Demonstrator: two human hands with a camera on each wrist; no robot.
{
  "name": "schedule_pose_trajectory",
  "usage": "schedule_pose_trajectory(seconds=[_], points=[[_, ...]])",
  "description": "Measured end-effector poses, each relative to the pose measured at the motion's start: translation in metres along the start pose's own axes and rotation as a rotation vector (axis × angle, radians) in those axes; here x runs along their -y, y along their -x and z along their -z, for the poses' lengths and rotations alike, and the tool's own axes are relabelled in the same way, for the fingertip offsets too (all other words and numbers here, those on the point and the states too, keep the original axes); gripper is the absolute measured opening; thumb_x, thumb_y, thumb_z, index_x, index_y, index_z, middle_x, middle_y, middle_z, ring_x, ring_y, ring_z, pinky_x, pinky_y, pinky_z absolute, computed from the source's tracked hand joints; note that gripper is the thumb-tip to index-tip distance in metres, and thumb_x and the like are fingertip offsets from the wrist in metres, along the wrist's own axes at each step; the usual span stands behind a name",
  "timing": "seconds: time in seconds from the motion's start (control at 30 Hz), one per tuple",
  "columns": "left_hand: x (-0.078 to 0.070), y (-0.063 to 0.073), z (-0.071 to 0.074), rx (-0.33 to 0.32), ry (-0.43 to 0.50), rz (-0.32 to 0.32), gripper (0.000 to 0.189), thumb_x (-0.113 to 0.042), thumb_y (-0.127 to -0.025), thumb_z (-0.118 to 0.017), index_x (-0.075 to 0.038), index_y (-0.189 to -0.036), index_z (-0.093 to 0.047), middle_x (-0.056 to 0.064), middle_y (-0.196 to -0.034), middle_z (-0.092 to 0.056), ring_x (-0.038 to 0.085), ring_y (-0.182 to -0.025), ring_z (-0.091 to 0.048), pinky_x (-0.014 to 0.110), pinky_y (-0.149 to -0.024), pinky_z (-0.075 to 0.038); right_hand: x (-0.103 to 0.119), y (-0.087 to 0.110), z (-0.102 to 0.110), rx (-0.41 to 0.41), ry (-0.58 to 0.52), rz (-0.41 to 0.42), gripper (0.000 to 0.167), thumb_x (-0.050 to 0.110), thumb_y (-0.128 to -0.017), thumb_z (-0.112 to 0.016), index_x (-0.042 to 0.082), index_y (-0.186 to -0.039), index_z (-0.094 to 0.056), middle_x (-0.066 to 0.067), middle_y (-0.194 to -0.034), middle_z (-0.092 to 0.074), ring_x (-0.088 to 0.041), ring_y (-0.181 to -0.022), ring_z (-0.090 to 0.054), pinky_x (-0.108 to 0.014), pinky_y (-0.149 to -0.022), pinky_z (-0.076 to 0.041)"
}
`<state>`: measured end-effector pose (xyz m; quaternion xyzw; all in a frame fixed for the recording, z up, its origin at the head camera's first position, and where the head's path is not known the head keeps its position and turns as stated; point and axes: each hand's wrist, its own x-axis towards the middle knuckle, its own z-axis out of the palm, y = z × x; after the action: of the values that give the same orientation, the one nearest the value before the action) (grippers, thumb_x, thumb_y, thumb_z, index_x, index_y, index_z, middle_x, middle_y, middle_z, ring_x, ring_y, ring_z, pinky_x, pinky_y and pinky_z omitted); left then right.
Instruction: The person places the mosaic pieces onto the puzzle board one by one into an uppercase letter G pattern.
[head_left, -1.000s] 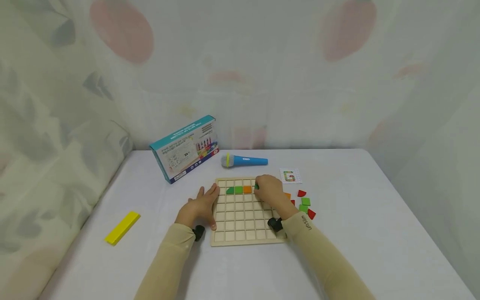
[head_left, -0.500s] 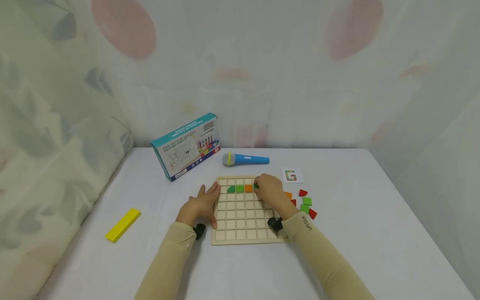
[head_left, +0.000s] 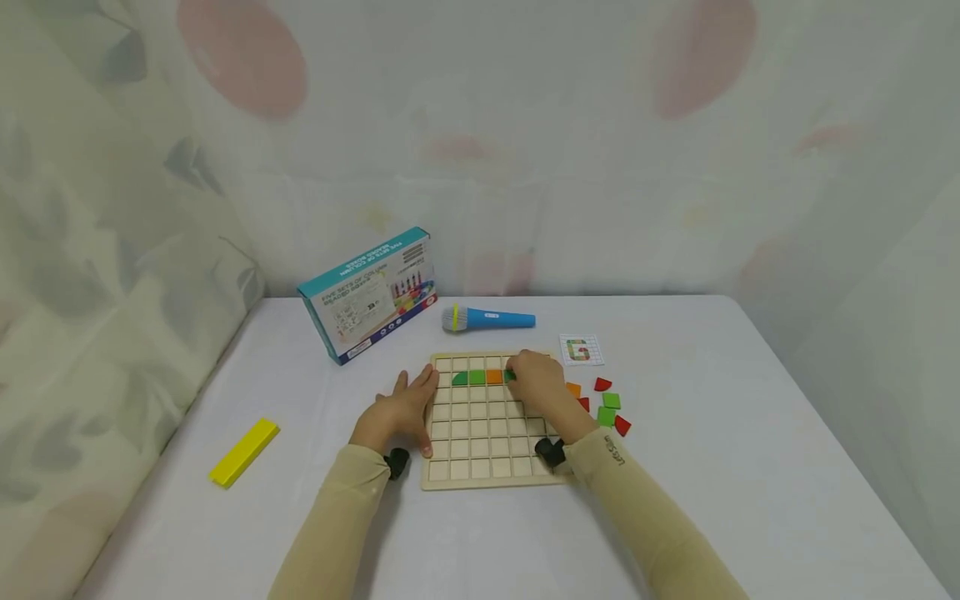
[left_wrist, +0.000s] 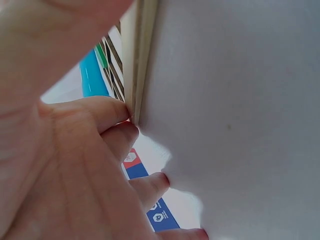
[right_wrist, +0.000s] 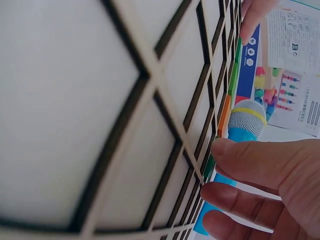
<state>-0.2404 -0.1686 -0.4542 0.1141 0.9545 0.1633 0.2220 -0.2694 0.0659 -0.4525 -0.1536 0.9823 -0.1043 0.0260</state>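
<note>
A wooden grid board [head_left: 480,470] lies on the table. My left hand [head_left: 399,415] has its fingers spread and rests against the board's left edge; in the left wrist view its fingertips touch the wooden rim [left_wrist: 136,75]. Near the top of the board, a dark green rounded tile [head_left: 460,379], a light green square tile [head_left: 477,378] and an orange square tile [head_left: 494,377] sit side by side. My right hand [head_left: 538,382] pinches a dark green tile [right_wrist: 209,167] at the cell right of the orange one. The hand partly hides that tile.
Several loose tiles, among them a red one [head_left: 603,384] and a green one [head_left: 611,401], lie right of the board. Behind them is a pattern card [head_left: 581,350]. A toy microphone [head_left: 495,319] and a box [head_left: 371,296] stand farther back. A yellow bar [head_left: 244,452] lies left.
My right hand has shifted slightly left, and more of the dark green tile now shows beside the orange one. The left hand stays at the board's edge.
</note>
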Motion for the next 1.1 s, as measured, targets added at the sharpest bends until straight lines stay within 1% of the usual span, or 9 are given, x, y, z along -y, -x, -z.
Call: schedule_pose_trajectory(seconds=[0.1,0.27,0.43,0.5,0.6,0.7,0.83,0.93,1.1], points=[[-0.001,0.000,0.000,0.005,0.002,0.008,0.130,-0.027,-0.050,-0.089,-0.014,-0.149,-0.007,0.004,-0.155,0.005,0.042,-0.137,0.011,0.077,-0.093,-0.004,-0.004,0.004,0.003,-0.005,0.010,-0.014,0.028,0.020,-0.083,-0.068,0.016,-0.111,-0.067,-0.002,-0.099,-0.062,-0.018,-0.076,-0.059,-0.031,-0.054,-0.049],[0.000,-0.001,0.000,0.013,0.010,0.021,0.131,-0.027,-0.049,-0.089,-0.015,-0.150,-0.007,0.003,-0.155,0.006,0.041,-0.137,0.012,0.076,-0.094,-0.004,-0.017,0.012,0.006,-0.053,-0.018,-0.019,0.033,0.019,-0.082,-0.070,0.014,-0.114,-0.066,-0.006,-0.106,-0.063,-0.020,-0.081,-0.062,-0.032,-0.057,-0.052],[0.002,-0.003,0.000,0.009,0.007,0.017,0.132,-0.028,-0.048,-0.090,-0.014,-0.149,-0.007,0.004,-0.155,0.006,0.042,-0.137,0.011,0.077,-0.092,-0.004,-0.038,0.020,0.006,-0.085,-0.021,-0.033,0.034,0.021,-0.083,-0.069,0.014,-0.116,-0.065,-0.006,-0.108,-0.062,-0.018,-0.066,-0.060,-0.027,-0.045,-0.046],[0.003,-0.004,-0.001,0.010,0.010,0.018,0.132,-0.028,-0.047,-0.089,-0.014,-0.149,-0.007,0.004,-0.155,0.006,0.042,-0.137,0.011,0.077,-0.092,-0.004,-0.048,0.025,0.007,-0.094,-0.030,-0.051,0.034,0.022,-0.083,-0.069,0.014,-0.116,-0.065,-0.008,-0.111,-0.061,-0.020,-0.068,-0.061,-0.026,-0.042,-0.044],[0.003,-0.005,-0.001,0.011,0.011,0.021,0.133,-0.029,-0.046,-0.089,-0.015,-0.150,-0.006,0.004,-0.155,0.007,0.042,-0.137,0.012,0.077,-0.093,-0.004,-0.063,0.035,0.009,-0.115,-0.056,-0.075,0.032,0.020,-0.083,-0.068,0.013,-0.114,-0.065,-0.011,-0.115,-0.062,-0.024,-0.081,-0.064,-0.029,-0.048,-0.048],[0.003,-0.005,-0.001,0.006,0.011,0.020,0.133,-0.029,-0.046,-0.090,-0.014,-0.150,-0.007,0.005,-0.155,0.006,0.042,-0.137,0.011,0.077,-0.092,-0.004,-0.078,0.044,0.012,-0.143,-0.062,-0.091,0.031,0.020,-0.083,-0.068,0.011,-0.113,-0.066,-0.013,-0.116,-0.062,-0.025,-0.091,-0.064,-0.034,-0.059,-0.053],[0.001,-0.004,-0.001,0.003,0.006,0.014,0.133,-0.030,-0.046,-0.089,-0.013,-0.149,-0.008,0.006,-0.155,0.005,0.043,-0.136,0.010,0.077,-0.092,-0.005,-0.095,0.055,0.015,-0.145,-0.056,-0.121,0.033,0.020,-0.082,-0.070,0.009,-0.113,-0.066,-0.010,-0.106,-0.062,-0.020,-0.080,-0.060,-0.037,-0.067,-0.053],[0.001,-0.003,0.000,0.008,-0.001,0.014,0.133,-0.030,-0.046,-0.089,-0.013,-0.149,-0.007,0.006,-0.155,0.005,0.043,-0.137,0.010,0.077,-0.092,-0.005,-0.103,0.064,0.018,-0.131,-0.065,-0.150,0.034,0.018,-0.081,-0.071,0.008,-0.112,-0.066,-0.010,-0.102,-0.061,-0.020,-0.076,-0.056,-0.038,-0.069,-0.053],[0.001,-0.004,0.000,0.012,-0.003,0.015,0.133,-0.030,-0.046,-0.089,-0.013,-0.149,-0.007,0.006,-0.155,0.007,0.043,-0.136,0.011,0.077,-0.092,-0.004,-0.116,0.075,0.020,-0.072,-0.072,-0.186,0.025,0.014,-0.081,-0.069,0.007,-0.106,-0.068,-0.011,-0.099,-0.061,-0.023,-0.079,-0.055,-0.040,-0.073,-0.053]])
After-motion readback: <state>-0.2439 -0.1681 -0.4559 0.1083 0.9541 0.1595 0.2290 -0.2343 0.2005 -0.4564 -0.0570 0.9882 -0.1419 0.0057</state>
